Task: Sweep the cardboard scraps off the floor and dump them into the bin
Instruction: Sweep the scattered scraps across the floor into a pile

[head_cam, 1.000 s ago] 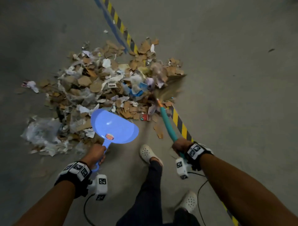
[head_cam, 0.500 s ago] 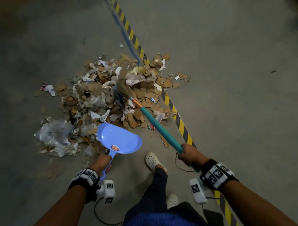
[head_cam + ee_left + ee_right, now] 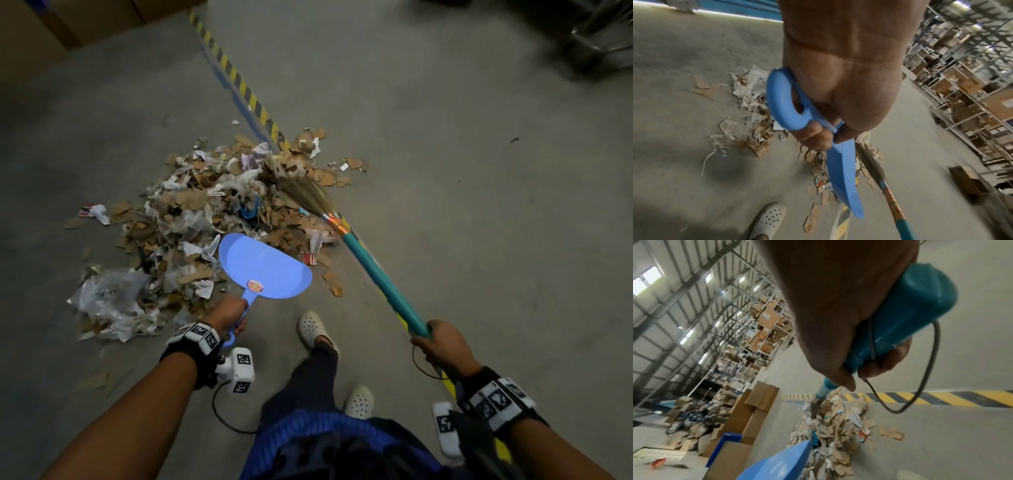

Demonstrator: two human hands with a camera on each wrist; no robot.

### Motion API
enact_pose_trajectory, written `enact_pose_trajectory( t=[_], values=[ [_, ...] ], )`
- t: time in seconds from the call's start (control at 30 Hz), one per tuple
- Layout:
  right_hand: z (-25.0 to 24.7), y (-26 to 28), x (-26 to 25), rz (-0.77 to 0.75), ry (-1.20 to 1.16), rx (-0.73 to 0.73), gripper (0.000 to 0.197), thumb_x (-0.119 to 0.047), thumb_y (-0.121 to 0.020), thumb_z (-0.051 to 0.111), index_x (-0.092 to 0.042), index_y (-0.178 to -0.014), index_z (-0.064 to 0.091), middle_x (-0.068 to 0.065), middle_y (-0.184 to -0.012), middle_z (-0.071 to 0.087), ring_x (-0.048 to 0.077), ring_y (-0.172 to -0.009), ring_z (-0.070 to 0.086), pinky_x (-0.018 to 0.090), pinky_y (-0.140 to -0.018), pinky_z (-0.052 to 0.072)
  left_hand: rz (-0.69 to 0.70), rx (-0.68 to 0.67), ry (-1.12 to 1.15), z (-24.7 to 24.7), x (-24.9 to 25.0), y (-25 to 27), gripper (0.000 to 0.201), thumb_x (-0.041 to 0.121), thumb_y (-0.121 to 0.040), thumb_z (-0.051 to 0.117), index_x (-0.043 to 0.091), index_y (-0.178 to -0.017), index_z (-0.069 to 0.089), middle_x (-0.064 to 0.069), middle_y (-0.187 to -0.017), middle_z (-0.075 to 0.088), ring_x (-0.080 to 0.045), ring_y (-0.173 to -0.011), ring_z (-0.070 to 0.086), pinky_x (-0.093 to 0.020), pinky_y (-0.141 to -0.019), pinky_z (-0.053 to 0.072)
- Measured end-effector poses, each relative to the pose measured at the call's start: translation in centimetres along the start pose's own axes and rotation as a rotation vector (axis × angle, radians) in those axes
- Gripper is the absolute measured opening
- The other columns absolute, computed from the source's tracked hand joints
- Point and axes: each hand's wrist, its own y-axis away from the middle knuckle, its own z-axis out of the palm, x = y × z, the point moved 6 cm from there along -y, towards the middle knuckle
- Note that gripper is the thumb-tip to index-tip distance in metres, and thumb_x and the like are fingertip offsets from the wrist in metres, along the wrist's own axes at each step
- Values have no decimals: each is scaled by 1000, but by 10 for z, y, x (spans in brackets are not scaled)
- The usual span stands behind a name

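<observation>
Since half a second ago the broom head is swinging back out of the middle of the heap toward its far right edge, and the dustpan is sitting a little deeper against the near side.

The fingers of the right hand (image 3: 442, 346) are curling tightly round the end of the teal handle of the broom (image 3: 371, 270), with a thin cord loop hanging below the grip in the right wrist view. The left hand (image 3: 227, 313) is wrapping its fingers round the looped handle of the blue dustpan (image 3: 263, 267), thumb pressing on top. The pan is tilting with its open lip toward the debris, and its inside is looking bare.

Outward from the tools, the cardboard scraps (image 3: 219, 212) are lying in one broad mound on the concrete floor (image 3: 462, 205), mixed with crumpled paper and clear plastic, straddling the yellow-and-black striped tape (image 3: 236, 77). A few stray pieces are sitting apart on both sides.

So gathering is looking largely done, while scooping is not yet begun and nothing is reaching a bin. A blue crate (image 3: 725, 444) is showing beside stacked cartons in the right wrist view; it may be the bin, but the blur is making that uncertain. Loading the pan, carrying and dumping are all still ahead, probably over several trips.
</observation>
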Motion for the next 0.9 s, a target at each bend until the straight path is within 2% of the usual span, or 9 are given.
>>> enact_pose_trajectory(
  t=[0.1,0.23,0.33,0.43,0.53,0.63,0.7,0.77,0.9],
  values=[
    [5,34,34,133,-158,25,14,-14,-81,67,-5,-76,58,6,-53,61,15,-38,56,22,-38,42,-3,-8,-21,1,-8,14,29,-4,-87,34,8,-61,33,-6,-47,31,-15,-29,27,-13,-33,17],
    [3,47,58,296,-397,72,32,-4,-85,64,-2,-56,51,1,-35,45,10,-24,38,13,-31,26,-4,-21,-32,-9,-14,11,26,-3,-85,35,8,-62,34,-7,-49,33,-15,-35,28,-17,-35,19],
    [5,29,59,436,-556,76,36,3,-86,56,-3,-51,48,5,-34,42,13,-23,36,16,-33,28,-8,-28,-49,-25,-17,-3,21,-3,-84,35,5,-65,38,-8,-50,35,-16,-38,30,-18,-39,20],
    [7,-12,39,529,-659,81,29,1,-87,51,-5,-59,46,4,-32,42,15,-28,41,19,-34,34,-40,-37,-62,-51,-22,-25,17,-2,-87,36,4,-71,40,-8,-48,36,-16,-36,30,-18,-40,21],
    [26,-60,-3,541,-497,-20,16,-6,-71,64,-2,-62,51,14,-51,52,26,-53,46,31,-53,39,-40,-29,-74,-85,-25,-51,19,-3,-87,37,3,-70,42,-8,-48,37,-16,-36,30,-17,-39,22],
    [71,-88,-84,486,-384,-145,28,4,-80,57,-6,-57,45,12,-61,47,26,-57,43,29,-52,34,-58,-28,-80,-121,-30,-79,26,-3,-89,36,4,-64,39,-8,-46,36,-16,-33,29,-17,-37,21],
    [124,-96,-144,396,-253,-382,31,-1,-89,52,-13,-62,45,3,-65,47,21,-63,47,27,-56,40,-80,-17,-98,-144,-37,-98,24,-2,-89,36,3,-65,40,-9,-43,37,-16,-33,30,-18,-38,22],
    [178,-104,-191,337,-288,-526,26,-6,-91,50,-13,-66,50,1,-63,52,16,-58,50,27,-59,46,-93,-8,-118,-165,-45,-114,22,-2,-87,36,2,-66,41,-9,-40,38,-16,-31,30,-19,-38,23],
    [231,-100,-282,240,-315,-617,28,-6,-86,53,-10,-58,52,3,-49,52,15,-41,47,28,-52,44,-119,6,-117,-195,-58,-131,27,-7,-87,33,4,-62,39,-6,-35,34,-14,-22,27,-11,-33,21]
  ],
)
